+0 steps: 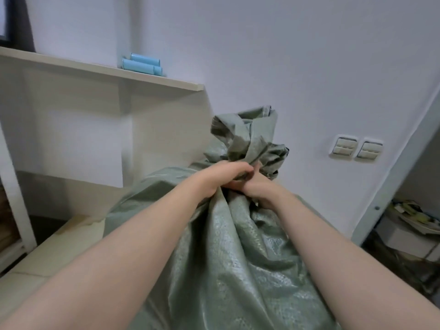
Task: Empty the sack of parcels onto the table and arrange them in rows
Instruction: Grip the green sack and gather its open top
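The person stands over a big grey-green woven sack (226,246), both bare arms stretched out in front and meeting at its gathered neck. The left hand (223,178) comes in from the left and closes over the bunched cloth, its fingers curled down round the gather. The right hand (258,189) sits just beside it, touching it, fingers also wrapped into the same bunch of fabric, though the left hand hides most of them. Above the two hands the loose mouth of the sack stands up in a crumpled, twisted tuft, folded over on itself. Below the grip the cloth falls in long creases and swells out wide; the body of the sack fills the near middle of the view and lies over the pale cream worktop (59,246), of which a bare strip shows to the left. What is inside the sack cannot be seen. Behind, on the left, a light wooden shelf (71,65) runs along the wall, and a few pale blue rolls (142,64) lie stacked on its top near the right end. On the white wall to the right of the sack are two switch plates (356,148) side by side. Further right, beyond a pale upright frame, papers and boxes (412,220) lie heaped low down.
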Demonstrator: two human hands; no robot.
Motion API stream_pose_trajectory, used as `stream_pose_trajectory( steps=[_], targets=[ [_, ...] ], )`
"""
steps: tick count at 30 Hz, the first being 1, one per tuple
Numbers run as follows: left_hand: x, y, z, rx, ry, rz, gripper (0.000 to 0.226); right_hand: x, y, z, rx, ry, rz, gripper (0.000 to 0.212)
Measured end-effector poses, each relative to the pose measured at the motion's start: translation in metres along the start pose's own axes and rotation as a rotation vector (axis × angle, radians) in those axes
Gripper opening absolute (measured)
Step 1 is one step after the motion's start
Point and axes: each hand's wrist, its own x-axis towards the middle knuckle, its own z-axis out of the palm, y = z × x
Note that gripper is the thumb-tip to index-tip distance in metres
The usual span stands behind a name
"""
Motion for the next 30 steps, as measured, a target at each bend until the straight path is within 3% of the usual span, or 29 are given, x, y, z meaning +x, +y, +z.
stream_pose_trajectory(
  steps=[5,7,8,10,12,14,16,17,20,22,24,27,30],
  targets=[
    [-0.009,-0.021,-0.014,0.145,-0.095,0.087,0.078,0.008,0.005,0.014,-0.097,0.113,0.014,0.083],
    [-0.012,-0.021,-0.023,0.268,-0.132,0.116,0.075,0.010,0.005,0.015,-0.253,0.162,0.019,0.066],
    [-0.013,-0.021,-0.029,0.382,-0.121,0.122,0.071,0.009,0.004,0.015,-0.295,0.202,0.046,0.056],
    [-0.018,-0.023,-0.048,0.754,0.080,0.081,0.077,0.006,0.004,0.014,-0.410,0.250,0.143,0.045],
    [-0.018,-0.037,-0.072,0.974,0.209,-0.022,0.099,0.002,0.006,0.013,-0.587,0.237,0.269,0.049],
    [-0.015,-0.057,-0.091,1.002,0.223,-0.129,0.117,0.004,0.015,0.010,-0.685,0.180,0.346,0.063],
    [-0.014,-0.075,-0.103,1.028,0.217,-0.211,0.125,0.010,0.029,0.006,-0.676,0.114,0.360,0.085],
    [-0.013,-0.082,-0.107,1.033,0.218,-0.227,0.127,0.011,0.034,0.005,-0.596,0.083,0.348,0.086],
    [-0.005,-0.097,-0.108,1.007,0.243,-0.222,0.130,0.012,0.037,0.009,-0.551,0.037,0.233,0.054],
    [0.003,-0.103,-0.104,0.992,0.250,-0.212,0.119,0.015,0.032,0.015,-0.647,0.077,0.207,0.047],
    [0.011,-0.106,-0.100,0.968,0.291,-0.197,0.090,0.016,0.030,0.019,-0.692,0.094,0.187,0.048],
    [0.025,-0.110,-0.092,0.846,0.473,-0.137,0.043,0.019,0.035,0.023,-0.703,0.115,0.188,0.051],
    [0.036,-0.109,-0.087,0.656,0.599,-0.108,0.023,0.022,0.037,0.018,-0.644,0.182,0.170,0.056]
  ],
)
